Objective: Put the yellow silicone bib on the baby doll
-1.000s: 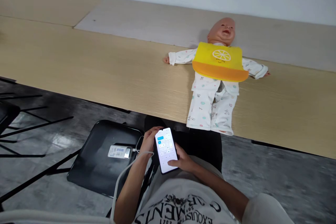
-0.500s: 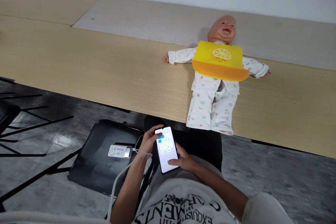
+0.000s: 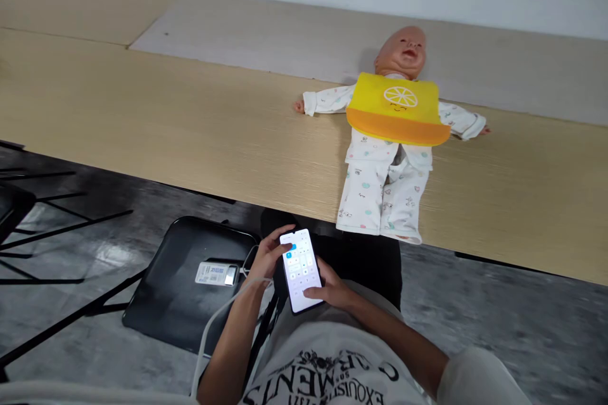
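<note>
We observed the phone (image 3: 302,281) held between both hands, below the near edge of the table (image 3: 190,120) and above the wearer's lap, screen lit and facing up. The left hand (image 3: 270,254) gripped its upper left side, thumb laid over the screen near a blue tile, index finger along the top corner. The right hand (image 3: 336,290) gripped the lower right side, thumb over the lower screen. Each hand thus pinched the phone between thumb and fingers; we could not tell how the fingers behind it were spaced, nor whether either thumb pressed the glass.

On the table we noted a doll (image 3: 403,54) on its back, arms spread, trouser cuffs at the near edge, a yellow bib (image 3: 396,104) across its chest. To the left, a black chair (image 3: 171,304) bore a small white device (image 3: 216,273) with a white cable (image 3: 211,323) beside it.
</note>
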A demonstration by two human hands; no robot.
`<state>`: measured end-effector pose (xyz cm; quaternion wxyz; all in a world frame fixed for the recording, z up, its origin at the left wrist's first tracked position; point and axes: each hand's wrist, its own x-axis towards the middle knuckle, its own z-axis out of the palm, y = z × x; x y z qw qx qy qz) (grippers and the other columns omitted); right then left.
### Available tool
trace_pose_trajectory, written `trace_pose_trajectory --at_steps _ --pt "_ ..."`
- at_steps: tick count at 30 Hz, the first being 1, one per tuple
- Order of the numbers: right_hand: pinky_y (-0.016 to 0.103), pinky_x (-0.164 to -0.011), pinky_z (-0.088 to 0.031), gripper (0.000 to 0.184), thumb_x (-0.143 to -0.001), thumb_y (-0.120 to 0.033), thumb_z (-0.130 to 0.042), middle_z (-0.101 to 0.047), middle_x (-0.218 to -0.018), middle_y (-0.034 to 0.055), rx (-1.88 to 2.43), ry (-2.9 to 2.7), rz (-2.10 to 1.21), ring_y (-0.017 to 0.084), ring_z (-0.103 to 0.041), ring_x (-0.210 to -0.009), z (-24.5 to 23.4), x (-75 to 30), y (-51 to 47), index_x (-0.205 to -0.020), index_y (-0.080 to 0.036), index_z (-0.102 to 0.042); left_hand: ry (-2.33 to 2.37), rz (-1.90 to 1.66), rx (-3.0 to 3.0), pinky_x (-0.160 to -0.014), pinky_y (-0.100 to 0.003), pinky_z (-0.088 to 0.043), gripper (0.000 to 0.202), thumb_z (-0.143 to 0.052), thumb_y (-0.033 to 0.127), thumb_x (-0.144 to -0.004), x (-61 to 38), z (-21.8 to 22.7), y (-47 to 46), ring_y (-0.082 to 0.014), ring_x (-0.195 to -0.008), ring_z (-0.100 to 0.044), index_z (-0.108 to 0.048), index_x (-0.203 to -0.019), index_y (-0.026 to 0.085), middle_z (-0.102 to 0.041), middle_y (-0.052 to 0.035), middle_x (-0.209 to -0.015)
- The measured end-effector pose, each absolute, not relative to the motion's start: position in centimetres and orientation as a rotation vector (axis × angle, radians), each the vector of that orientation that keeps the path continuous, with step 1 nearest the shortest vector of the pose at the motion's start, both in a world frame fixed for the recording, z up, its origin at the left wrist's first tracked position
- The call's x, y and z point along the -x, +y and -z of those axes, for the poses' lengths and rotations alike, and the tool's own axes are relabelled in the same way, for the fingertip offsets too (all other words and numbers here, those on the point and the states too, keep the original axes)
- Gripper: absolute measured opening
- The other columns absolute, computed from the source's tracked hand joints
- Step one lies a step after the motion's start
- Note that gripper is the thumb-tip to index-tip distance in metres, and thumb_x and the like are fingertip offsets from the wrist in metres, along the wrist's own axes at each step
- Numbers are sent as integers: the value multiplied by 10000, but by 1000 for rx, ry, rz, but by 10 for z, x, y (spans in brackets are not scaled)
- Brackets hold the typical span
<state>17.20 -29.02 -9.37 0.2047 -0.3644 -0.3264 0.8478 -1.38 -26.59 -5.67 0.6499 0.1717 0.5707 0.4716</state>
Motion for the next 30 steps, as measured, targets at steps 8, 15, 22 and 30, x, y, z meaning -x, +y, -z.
trace_pose_trajectory --at_steps 8,15,22,30 --pt "480 -1036 -399 869 -567 -244 -829 -594 -1298 93 1024 -884 -2362 291 -552 -1199 97 -172 -291 -1350 -212 -454 1221 -1073 -418 -664 -274 -478 890 -803 182 -558 15 56 -269 -181 -703 -629 -481 -1388 174 -709 -43 -810" --pt "452 -1004 -422 855 -574 -231 -820 -603 -1271 86 1000 -903 -2375 274 -570 -1157 93 -173 -289 -1345 -211 -449 1221 -1054 -431 -699 -288 -485 921 -815 181 -539 16 55 -271 -187 -721 -640 -481 -1397 187 -711 -43 -828" --pt "450 -1042 -399 936 -582 -236 -833 -542 -1349 104 921 -1003 -2383 278 -516 -1244 98 -176 -288 -1401 -210 -380 1363 -1146 -288 -568 -227 -400 770 -768 336 -630 9 56 -266 -127 -569 -553 -534 -1340 153 -652 10 -667" --pt "458 -981 -446 726 -661 -513 -785 -620 -1229 82 1185 -862 -2321 266 -596 -1100 105 -168 -293 -1286 -233 -542 1372 -1223 -265 -605 -248 -414 703 -778 478 -613 7 58 -263 -145 -614 -563 -636 -1212 141 -649 -1 -681"
